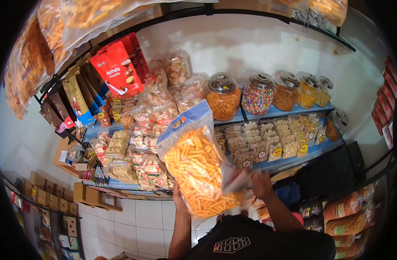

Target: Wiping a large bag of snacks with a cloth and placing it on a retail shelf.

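Observation:
A large clear plastic bag of orange stick snacks, with a blue top band and a cut-out handle, is held up tilted before my chest. My left hand supports its lower left side, the fingers partly hidden behind it. My right hand grips a pale crumpled cloth, which is blurred and lies against the bag's right side. Beyond the bag, packs of pale crackers are heaped on a blue shelf.
Lidded jars of sweets and snacks line the upper blue shelf. Red chocolate pouches hang at the left. More snack bags hang overhead, near my head. Large snack bags are stacked at the right. A cardboard box stands low at left.

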Available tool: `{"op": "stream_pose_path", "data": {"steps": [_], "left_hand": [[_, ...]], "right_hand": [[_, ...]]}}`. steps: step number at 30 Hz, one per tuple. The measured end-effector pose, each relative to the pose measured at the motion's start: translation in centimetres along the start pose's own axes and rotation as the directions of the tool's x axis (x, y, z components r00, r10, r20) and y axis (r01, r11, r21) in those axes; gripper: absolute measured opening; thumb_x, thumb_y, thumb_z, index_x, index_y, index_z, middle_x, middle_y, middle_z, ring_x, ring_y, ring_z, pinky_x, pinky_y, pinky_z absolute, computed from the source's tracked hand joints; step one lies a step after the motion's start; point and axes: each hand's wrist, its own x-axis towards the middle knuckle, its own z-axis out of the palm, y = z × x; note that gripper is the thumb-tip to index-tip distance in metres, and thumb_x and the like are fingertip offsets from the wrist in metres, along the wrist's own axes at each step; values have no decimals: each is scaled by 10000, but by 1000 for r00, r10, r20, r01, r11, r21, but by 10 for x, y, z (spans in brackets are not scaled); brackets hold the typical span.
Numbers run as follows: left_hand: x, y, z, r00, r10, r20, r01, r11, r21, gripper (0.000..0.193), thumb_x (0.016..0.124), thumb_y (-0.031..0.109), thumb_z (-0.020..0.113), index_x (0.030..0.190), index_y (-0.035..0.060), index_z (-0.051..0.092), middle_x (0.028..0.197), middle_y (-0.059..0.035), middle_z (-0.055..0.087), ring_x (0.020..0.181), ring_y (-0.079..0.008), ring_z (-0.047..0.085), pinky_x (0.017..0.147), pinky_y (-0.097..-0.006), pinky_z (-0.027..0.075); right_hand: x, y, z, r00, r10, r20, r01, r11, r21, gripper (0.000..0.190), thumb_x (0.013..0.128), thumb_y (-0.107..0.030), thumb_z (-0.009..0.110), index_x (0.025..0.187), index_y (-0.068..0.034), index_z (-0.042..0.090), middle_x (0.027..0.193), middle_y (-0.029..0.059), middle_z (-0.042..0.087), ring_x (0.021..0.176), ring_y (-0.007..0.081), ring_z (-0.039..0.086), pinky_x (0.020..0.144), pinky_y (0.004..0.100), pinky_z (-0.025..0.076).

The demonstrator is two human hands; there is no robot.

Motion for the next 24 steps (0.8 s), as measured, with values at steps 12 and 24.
{"op": "stream_pose_path", "data": {"steps": [12,24], "left_hand": [[13,-22,3,999,-23,23,22,998,64,628,1089,522,412,1500,52,477,1426,-167,593,1254,-334,624,1052,-506,541],[25,-18,-27,999,15,-39,2,918,396,812,1021,655,302,1631,120,333,1605,-166,444,1435,-403,478,1180,-579,429]], "right_hand": [[41,-9,17,872,-427,241,489,718,-496,363,1126,-297,478,1281,-34,674,1094,83,723,957,160,651,890,353,523],[-46,57,-103,918,392,-55,-380,912,155,456,1118,-407,502,1248,-11,687,1005,33,712,997,107,608,909,306,481]]}}
